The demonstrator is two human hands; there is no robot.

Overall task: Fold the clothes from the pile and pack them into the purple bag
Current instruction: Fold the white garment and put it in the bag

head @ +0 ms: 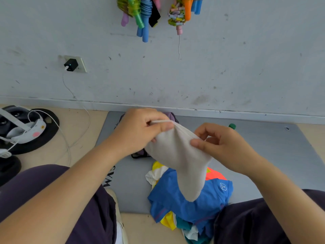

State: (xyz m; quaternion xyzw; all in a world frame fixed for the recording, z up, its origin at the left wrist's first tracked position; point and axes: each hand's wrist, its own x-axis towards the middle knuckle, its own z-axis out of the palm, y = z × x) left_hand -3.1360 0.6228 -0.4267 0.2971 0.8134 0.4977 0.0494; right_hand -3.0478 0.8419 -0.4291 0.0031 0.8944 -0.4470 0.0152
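Holding a white sock (182, 161) up by its cuff: left hand (140, 131) pinching one side, right hand (223, 143) pinching the other, toe dangling over the pile of clothes (190, 199) on the grey mat (263, 155). Purple bag (171, 116) mostly hidden behind the hands. Best kept taut at the cuff, smoothed flat, then folded toe to cuff before packing.
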